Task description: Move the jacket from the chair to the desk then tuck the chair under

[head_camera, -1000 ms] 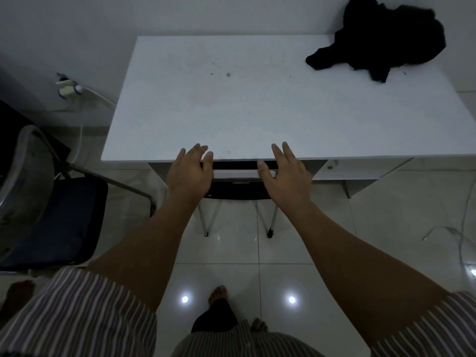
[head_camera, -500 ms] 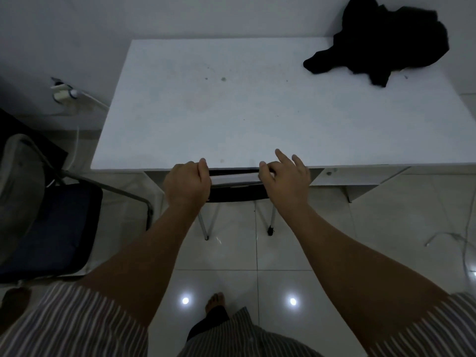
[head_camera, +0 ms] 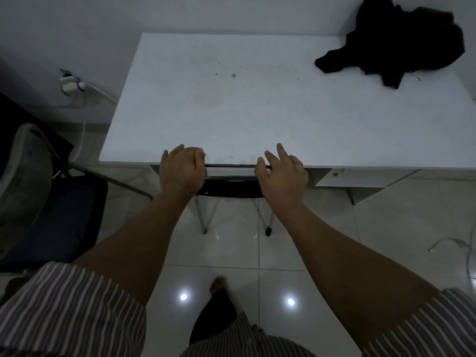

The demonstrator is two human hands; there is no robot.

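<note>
The black jacket (head_camera: 396,42) lies crumpled on the far right corner of the white desk (head_camera: 244,112). The chair (head_camera: 230,188) stands pushed under the desk's front edge; only its dark backrest top and two thin metal legs show. My left hand (head_camera: 181,171) is curled over the left end of the backrest top, knuckles at the desk edge. My right hand (head_camera: 282,173) rests at the right end of the backrest, thumb by the rail, fingers spread and lifted over the desk edge.
A second chair (head_camera: 51,220) with a dark blue seat and metal frame stands at the left, close to the desk corner. A wall socket with a plug (head_camera: 72,83) is behind it. A white cable (head_camera: 453,243) trails on the tiled floor at right. My bare foot (head_camera: 217,284) is below.
Both hands went from flat at the desk edge to curled on the chair's backrest. Now the right hand's fingers have lifted and spread again, while the left stays curled.
</note>
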